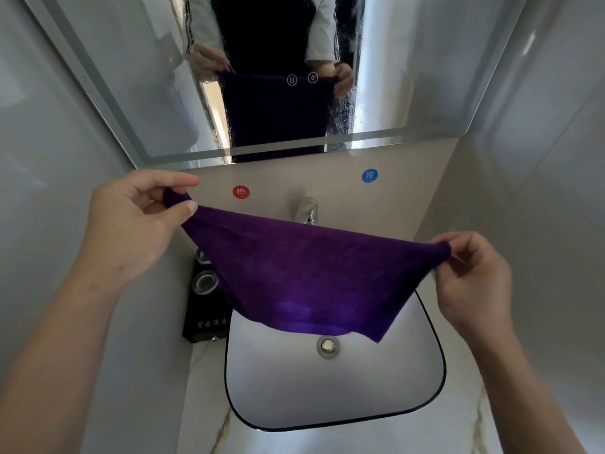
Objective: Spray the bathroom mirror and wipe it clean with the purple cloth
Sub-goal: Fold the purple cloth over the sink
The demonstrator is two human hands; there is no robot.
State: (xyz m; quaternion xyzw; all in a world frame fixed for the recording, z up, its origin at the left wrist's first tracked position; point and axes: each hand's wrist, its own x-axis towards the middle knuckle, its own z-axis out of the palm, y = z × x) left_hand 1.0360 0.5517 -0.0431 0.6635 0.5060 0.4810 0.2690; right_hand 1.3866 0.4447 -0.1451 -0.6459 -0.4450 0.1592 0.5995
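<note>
The purple cloth (301, 270) hangs spread out over the basin, held by its two upper corners. My left hand (131, 221) pinches the left corner between thumb and fingers. My right hand (474, 276) pinches the right corner, a little lower. The bathroom mirror (409, 77) fills the wall above, with a frosted light strip near its edge and two small touch icons. Fine droplets show on the glass right of the middle. It reflects the cloth and both hands. No spray bottle is in view.
A white basin (334, 398) with a dark rim and a metal drain sits below the cloth. The chrome tap (307, 211) stands behind it, between a red sticker (241, 192) and a blue sticker (370, 175). A black tray (204, 309) with glasses sits left of the basin.
</note>
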